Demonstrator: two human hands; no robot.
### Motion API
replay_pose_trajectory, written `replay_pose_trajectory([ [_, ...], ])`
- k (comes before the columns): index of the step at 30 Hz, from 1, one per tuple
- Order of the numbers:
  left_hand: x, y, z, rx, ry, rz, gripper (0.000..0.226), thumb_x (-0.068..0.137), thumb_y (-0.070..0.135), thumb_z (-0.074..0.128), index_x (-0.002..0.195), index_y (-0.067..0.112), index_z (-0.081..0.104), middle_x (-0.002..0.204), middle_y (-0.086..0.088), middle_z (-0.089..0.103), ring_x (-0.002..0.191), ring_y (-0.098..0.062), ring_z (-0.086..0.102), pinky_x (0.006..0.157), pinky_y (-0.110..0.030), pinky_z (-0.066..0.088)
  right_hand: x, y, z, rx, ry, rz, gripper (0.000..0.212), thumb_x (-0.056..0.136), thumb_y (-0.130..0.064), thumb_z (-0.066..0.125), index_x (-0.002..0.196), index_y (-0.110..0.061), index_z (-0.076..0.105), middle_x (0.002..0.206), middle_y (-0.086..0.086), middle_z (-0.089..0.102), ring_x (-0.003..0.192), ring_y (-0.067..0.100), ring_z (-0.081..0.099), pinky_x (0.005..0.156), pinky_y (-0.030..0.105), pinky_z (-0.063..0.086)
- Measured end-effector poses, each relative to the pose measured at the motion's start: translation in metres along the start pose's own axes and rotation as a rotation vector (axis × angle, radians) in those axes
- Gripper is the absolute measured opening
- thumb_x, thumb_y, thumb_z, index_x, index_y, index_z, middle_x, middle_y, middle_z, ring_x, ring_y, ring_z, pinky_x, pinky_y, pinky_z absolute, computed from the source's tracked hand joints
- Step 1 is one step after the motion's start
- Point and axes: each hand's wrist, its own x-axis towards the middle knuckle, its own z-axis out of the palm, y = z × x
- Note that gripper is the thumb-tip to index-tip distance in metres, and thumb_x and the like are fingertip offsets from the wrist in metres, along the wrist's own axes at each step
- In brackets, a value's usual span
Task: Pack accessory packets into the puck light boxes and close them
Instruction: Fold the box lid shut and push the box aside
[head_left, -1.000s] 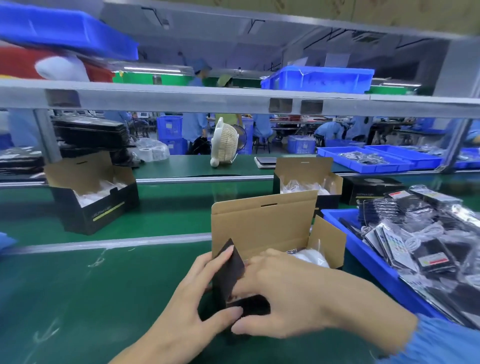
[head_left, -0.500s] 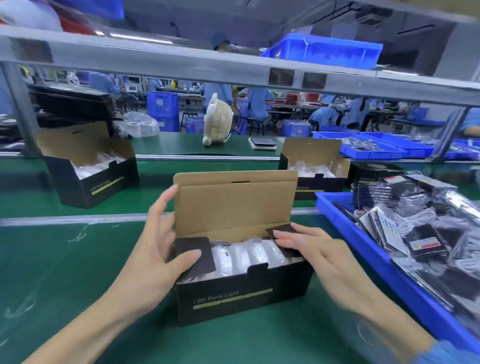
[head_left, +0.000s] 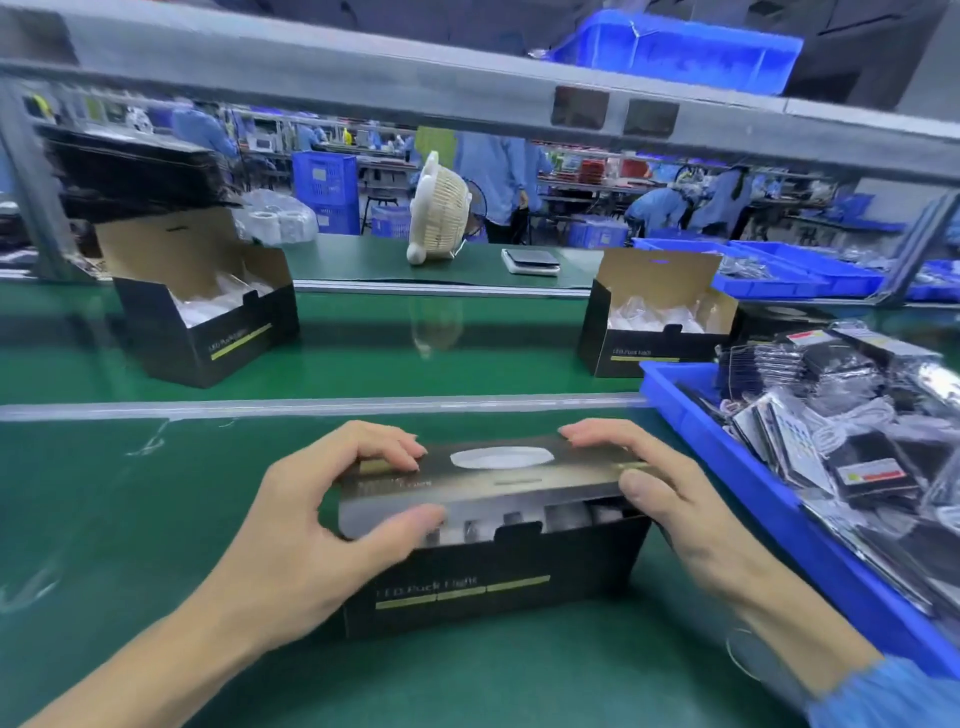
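A black puck light box (head_left: 493, 582) stands on the green mat in front of me, its lid (head_left: 493, 478) folded down over the top with a narrow gap at the front edge. White bagged lights show through that gap. My left hand (head_left: 311, 530) grips the lid's left end, fingers on top and thumb under the front flap. My right hand (head_left: 670, 499) grips the right end the same way. A blue tray (head_left: 727, 457) at the right holds several accessory packets (head_left: 831, 441).
Two more open puck light boxes stand on the conveyor, one at the left (head_left: 208, 312), one at the right (head_left: 654, 322). A white fan (head_left: 439, 213) and a small scale (head_left: 530, 260) sit on the far shelf. Blue bins (head_left: 779, 270) lie behind.
The upright cardboard lid has been folded down over the box. Both hands moved from the side flaps to the ends of the lid.
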Motion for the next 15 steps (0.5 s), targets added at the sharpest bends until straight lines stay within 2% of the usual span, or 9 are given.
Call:
replay_pose_trajectory([
  [2, 0.003, 0.002, -0.004, 0.014, 0.014, -0.027, 0.029, 0.073, 0.054, 0.07, 0.097, 0.037, 0.068, 0.105, 0.012, 0.074, 0.098, -0.009, 0.07, 0.084, -0.011, 0.047, 0.003, -0.003, 0.0, 0.011, 0.045, 0.033, 0.039, 0.081, -0.053, 0.056, 0.113, -0.034, 0.065, 0.121, -0.009, 0.065, 0.114, 0.013, 0.059, 0.098, 0.037, 0.046],
  [3, 0.004, 0.003, -0.006, 0.019, 0.004, -0.041, 0.03, 0.075, 0.055, 0.068, 0.1, 0.038, 0.068, 0.105, 0.013, 0.074, 0.098, -0.009, 0.07, 0.082, -0.009, 0.046, 0.004, -0.005, 0.001, 0.023, 0.058, 0.047, 0.038, 0.079, -0.053, 0.058, 0.111, -0.035, 0.067, 0.117, -0.01, 0.067, 0.109, 0.014, 0.061, 0.093, 0.032, 0.048],
  [5, 0.003, 0.005, -0.007, 0.028, -0.056, -0.015, 0.027, 0.08, 0.052, 0.066, 0.103, 0.038, 0.071, 0.112, 0.014, 0.072, 0.107, -0.008, 0.067, 0.088, -0.01, 0.045, 0.001, -0.009, 0.0, -0.009, 0.054, 0.03, 0.034, 0.08, -0.047, 0.062, 0.111, -0.033, 0.068, 0.117, -0.014, 0.067, 0.108, 0.01, 0.061, 0.09, 0.018, 0.046],
  [6, 0.001, 0.005, -0.006, 0.039, -0.088, 0.024, 0.024, 0.083, 0.048, 0.065, 0.103, 0.036, 0.074, 0.116, 0.013, 0.071, 0.113, -0.009, 0.066, 0.092, -0.013, 0.046, -0.001, -0.009, 0.0, -0.052, 0.038, 0.007, 0.03, 0.083, -0.041, 0.064, 0.111, -0.031, 0.068, 0.121, -0.016, 0.065, 0.113, 0.007, 0.059, 0.092, 0.015, 0.044],
  [9, -0.004, 0.002, -0.004, 0.069, -0.148, 0.088, 0.026, 0.087, 0.04, 0.064, 0.103, 0.025, 0.079, 0.121, 0.015, 0.072, 0.128, -0.01, 0.059, 0.109, -0.034, 0.045, -0.012, -0.008, -0.001, -0.184, 0.001, -0.061, 0.028, 0.087, -0.029, 0.064, 0.115, -0.029, 0.069, 0.138, -0.02, 0.054, 0.137, 0.006, 0.041, 0.111, 0.026, 0.033],
  [11, -0.006, 0.0, -0.005, 0.114, -0.164, 0.139, 0.029, 0.09, 0.038, 0.061, 0.107, 0.022, 0.078, 0.125, 0.018, 0.071, 0.137, -0.01, 0.053, 0.118, -0.049, 0.035, -0.018, -0.009, 0.0, -0.285, -0.002, -0.125, 0.032, 0.091, -0.03, 0.061, 0.123, -0.03, 0.066, 0.146, -0.02, 0.045, 0.146, 0.008, 0.026, 0.117, 0.036, 0.026],
  [13, -0.009, -0.004, -0.004, 0.216, -0.185, 0.249, 0.033, 0.095, 0.044, 0.06, 0.111, 0.019, 0.076, 0.131, 0.016, 0.068, 0.14, -0.013, 0.049, 0.122, -0.052, 0.027, -0.024, -0.01, 0.003, -0.406, -0.023, -0.184, 0.041, 0.09, -0.041, 0.06, 0.13, -0.031, 0.06, 0.151, -0.018, 0.039, 0.148, 0.012, 0.02, 0.116, 0.046, 0.024],
  [15, -0.012, -0.009, -0.001, 0.296, -0.167, 0.338, 0.035, 0.092, 0.043, 0.065, 0.109, 0.015, 0.076, 0.132, 0.01, 0.068, 0.139, -0.015, 0.052, 0.121, -0.052, 0.028, -0.027, -0.011, 0.006, -0.57, 0.014, -0.256, 0.047, 0.088, -0.045, 0.062, 0.13, -0.024, 0.061, 0.151, -0.01, 0.042, 0.147, 0.017, 0.026, 0.113, 0.051, 0.031],
])
